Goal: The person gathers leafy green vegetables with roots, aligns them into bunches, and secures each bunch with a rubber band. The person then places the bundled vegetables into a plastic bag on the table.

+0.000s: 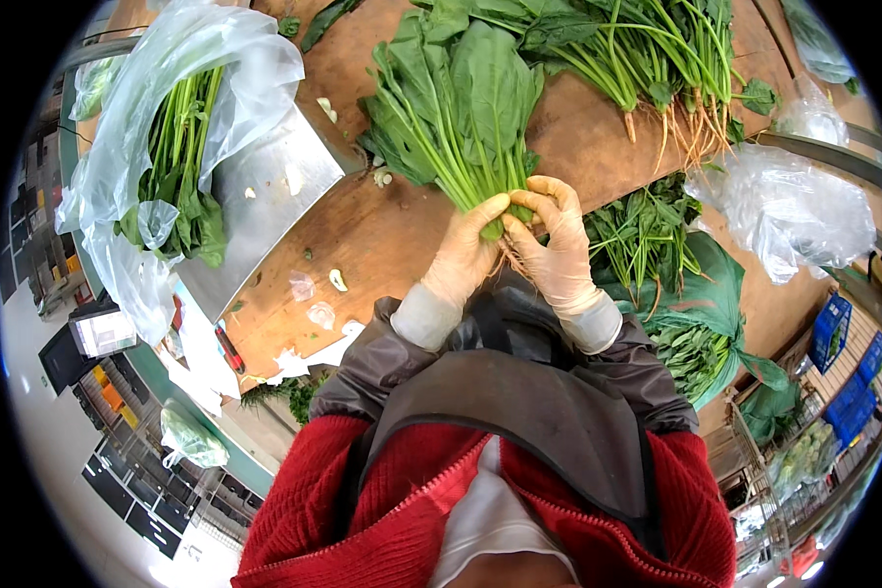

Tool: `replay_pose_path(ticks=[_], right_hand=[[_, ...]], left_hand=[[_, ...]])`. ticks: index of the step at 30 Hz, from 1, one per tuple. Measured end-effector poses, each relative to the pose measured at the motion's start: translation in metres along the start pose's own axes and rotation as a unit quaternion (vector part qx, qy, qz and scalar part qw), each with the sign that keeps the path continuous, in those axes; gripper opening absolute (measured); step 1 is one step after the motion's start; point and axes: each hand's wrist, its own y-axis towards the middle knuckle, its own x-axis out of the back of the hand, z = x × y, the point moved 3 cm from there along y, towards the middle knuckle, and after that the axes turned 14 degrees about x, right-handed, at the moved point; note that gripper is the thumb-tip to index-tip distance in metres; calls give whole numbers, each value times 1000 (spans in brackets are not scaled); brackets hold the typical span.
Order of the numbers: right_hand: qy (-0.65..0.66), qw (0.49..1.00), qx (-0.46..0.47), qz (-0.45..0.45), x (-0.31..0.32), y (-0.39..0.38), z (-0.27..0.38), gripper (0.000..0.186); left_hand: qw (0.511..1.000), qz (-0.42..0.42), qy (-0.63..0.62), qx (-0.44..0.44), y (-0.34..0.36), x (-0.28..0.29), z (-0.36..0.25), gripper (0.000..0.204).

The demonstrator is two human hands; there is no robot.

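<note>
A bunch of spinach [461, 118] lies over the wooden table, its leaves pointing away from me and its stem ends toward me. Both hands wear pale, thin gloves. My left hand [465, 250] is closed around the stems near the root end. With bent fingers, my right hand [556, 245] pinches at the same stem bases, where thin orange roots hang down between the hands. More spinach with long orange roots [691, 108] is heaped at the far right. Just right of my right hand, loose greens [647, 235] spill from a green bag [710, 289].
At left, a clear plastic bag [255, 49] holds greens [181, 157] on a metal plate [274, 191]. A red and black cutter [229, 348] lies at the table's left edge. Crumpled clear bags [789, 211] sit at right, near blue crates [833, 331]. Trimmed scraps dot the wooden table [363, 265].
</note>
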Motion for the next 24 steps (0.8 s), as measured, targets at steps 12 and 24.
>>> replay_pose_path(ticks=[12, 24], right_hand=[[-116, 991, 62, 7, 19, 16, 4, 24], [-74, 983, -164, -46, 12, 19, -7, 15]], left_hand=[[997, -71, -4, -22, 5, 9, 2, 22], [994, -93, 23, -48, 1, -11, 2, 23]])
